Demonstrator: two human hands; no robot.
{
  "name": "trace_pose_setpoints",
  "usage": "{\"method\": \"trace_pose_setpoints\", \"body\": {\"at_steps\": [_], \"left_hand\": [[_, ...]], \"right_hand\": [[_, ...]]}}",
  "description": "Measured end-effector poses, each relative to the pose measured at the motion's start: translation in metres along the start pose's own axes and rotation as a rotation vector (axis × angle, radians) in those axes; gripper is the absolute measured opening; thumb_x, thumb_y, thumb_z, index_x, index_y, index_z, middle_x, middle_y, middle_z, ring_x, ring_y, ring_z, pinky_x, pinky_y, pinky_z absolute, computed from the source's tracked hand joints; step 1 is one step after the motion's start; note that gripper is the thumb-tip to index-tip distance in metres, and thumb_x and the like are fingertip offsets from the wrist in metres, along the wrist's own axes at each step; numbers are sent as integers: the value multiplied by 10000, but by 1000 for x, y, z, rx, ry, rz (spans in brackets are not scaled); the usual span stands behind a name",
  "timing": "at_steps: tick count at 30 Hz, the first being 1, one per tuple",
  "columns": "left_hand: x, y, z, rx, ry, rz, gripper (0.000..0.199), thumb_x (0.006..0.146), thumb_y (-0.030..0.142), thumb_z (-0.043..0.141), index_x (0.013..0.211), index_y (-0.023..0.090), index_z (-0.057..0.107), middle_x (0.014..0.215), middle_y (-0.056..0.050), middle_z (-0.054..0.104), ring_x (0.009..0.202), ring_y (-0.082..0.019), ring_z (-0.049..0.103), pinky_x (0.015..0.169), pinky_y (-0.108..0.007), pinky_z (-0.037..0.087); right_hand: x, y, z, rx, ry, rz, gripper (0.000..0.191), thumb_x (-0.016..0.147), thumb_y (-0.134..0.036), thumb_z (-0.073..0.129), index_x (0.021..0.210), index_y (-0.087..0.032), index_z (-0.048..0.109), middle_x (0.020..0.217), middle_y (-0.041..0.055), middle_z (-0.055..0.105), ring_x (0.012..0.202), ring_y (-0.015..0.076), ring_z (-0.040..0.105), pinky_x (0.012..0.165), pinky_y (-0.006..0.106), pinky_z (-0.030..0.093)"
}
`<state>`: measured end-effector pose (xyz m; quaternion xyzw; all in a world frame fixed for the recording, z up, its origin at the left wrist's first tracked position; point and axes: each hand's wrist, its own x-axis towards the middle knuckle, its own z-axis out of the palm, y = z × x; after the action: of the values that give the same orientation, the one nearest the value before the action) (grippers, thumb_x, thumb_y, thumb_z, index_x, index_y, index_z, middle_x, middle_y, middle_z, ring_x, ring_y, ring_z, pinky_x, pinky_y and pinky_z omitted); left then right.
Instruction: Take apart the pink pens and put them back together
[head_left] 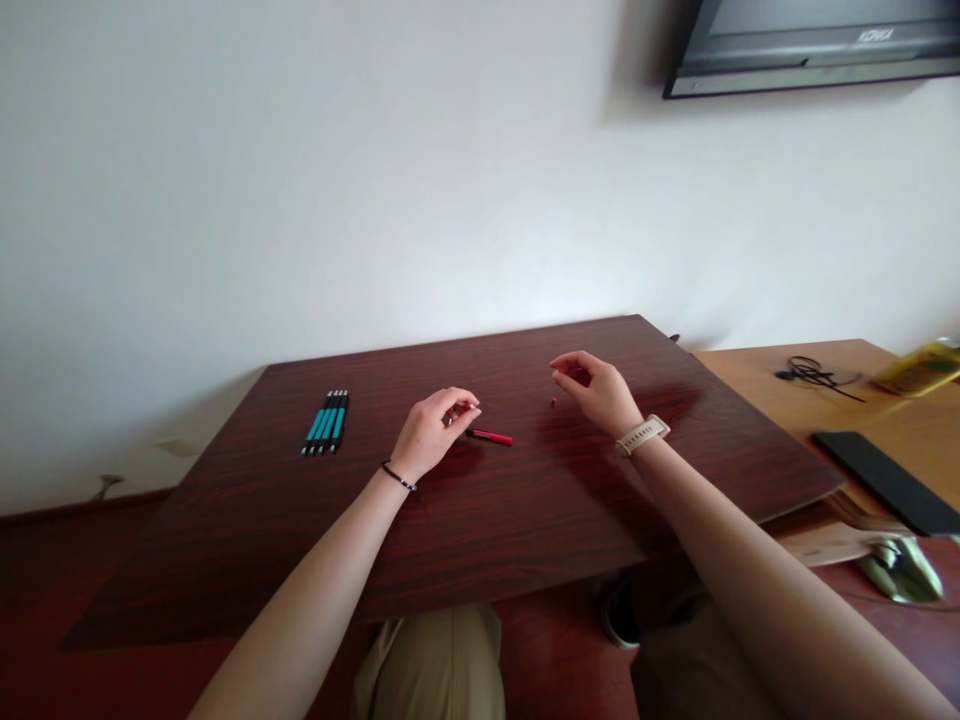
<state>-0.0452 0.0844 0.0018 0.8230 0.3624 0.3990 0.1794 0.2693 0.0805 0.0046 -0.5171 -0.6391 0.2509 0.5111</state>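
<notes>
My left hand (441, 428) is over the middle of the dark wooden table (450, 550), its fingers curled and the thumb closed toward the fingertips. What it pinches, if anything, is too small to make out. Just right of its thumb lies a red and black pen-like stick (491, 437), the black end toward the hand. Farther right, my right hand (598, 388) hovers with bent fingers, thumb and index slightly apart, nothing visible between them. Below those fingertips is a tiny red piece (553, 402). Several turquoise and black pens (325, 423) lie side by side at the left.
A lighter wooden table (780, 400) adjoins on the right, bearing a black cable (814, 373), a flat black object (889, 480) and a yellow package (922, 368). Behind stands a white wall (375, 180) with a mounted television (817, 45).
</notes>
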Motion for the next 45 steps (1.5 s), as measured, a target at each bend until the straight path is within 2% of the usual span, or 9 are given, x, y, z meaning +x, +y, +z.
{"method": "trace_pose_setpoints", "body": {"at_steps": [4, 11, 13, 17, 24, 31, 45], "left_hand": [[0, -3, 1, 6, -3, 4, 110, 1015, 330, 697, 1066, 237, 723, 1008, -29, 763, 848, -164, 705, 786, -287, 549], [0, -5, -1, 42, -21, 15, 104, 1012, 322, 696, 1057, 232, 723, 986, -30, 753, 849, -171, 698, 790, -287, 536], [0, -3, -1, 72, -41, 23, 97, 1015, 320, 693, 1046, 233, 724, 976, -29, 751, 847, -175, 691, 800, -293, 527], [1, 0, -2, 108, -79, 41, 88, 1021, 314, 687, 1035, 234, 722, 965, -21, 746, 838, -173, 678, 804, -294, 506], [0, 1, -2, 128, -103, 48, 83, 1029, 298, 673, 1035, 233, 724, 987, -22, 757, 813, -169, 662, 802, -297, 498], [1, -1, -2, 125, -120, 61, 98, 1039, 299, 655, 1046, 238, 732, 1033, -32, 771, 863, -184, 683, 834, -309, 514], [1, 0, -1, 127, -135, 62, 93, 1029, 297, 665, 1037, 236, 735, 1024, -30, 770, 816, -174, 667, 798, -311, 519]], "right_hand": [[-2, 7, 0, -90, -51, -24, 195, 935, -380, 697, 1020, -215, 761, 978, 70, 794, 912, 240, 720, 883, 398, 561], [1, 21, 3, -231, -112, -57, 120, 940, -326, 678, 989, -233, 736, 923, 44, 789, 811, 213, 708, 769, 342, 556], [1, 24, 4, -269, -148, -96, 149, 952, -287, 660, 1077, -237, 727, 938, 43, 783, 813, 214, 708, 773, 345, 555], [1, 27, 8, -424, -210, -213, 366, 959, -212, 650, 1323, -249, 662, 981, 47, 786, 924, 253, 704, 897, 395, 541], [-2, 26, 14, -631, -256, -252, 520, 970, -223, 679, 1480, -267, 589, 1051, 53, 816, 1044, 301, 686, 969, 435, 466], [-2, 25, 16, -654, -289, -263, 544, 986, -218, 665, 1518, -257, 563, 1066, 56, 815, 1054, 304, 676, 944, 428, 467], [-1, 26, 14, -631, -278, -244, 600, 954, -249, 731, 1522, -266, 539, 1096, 49, 813, 1059, 311, 675, 943, 444, 488]]}}
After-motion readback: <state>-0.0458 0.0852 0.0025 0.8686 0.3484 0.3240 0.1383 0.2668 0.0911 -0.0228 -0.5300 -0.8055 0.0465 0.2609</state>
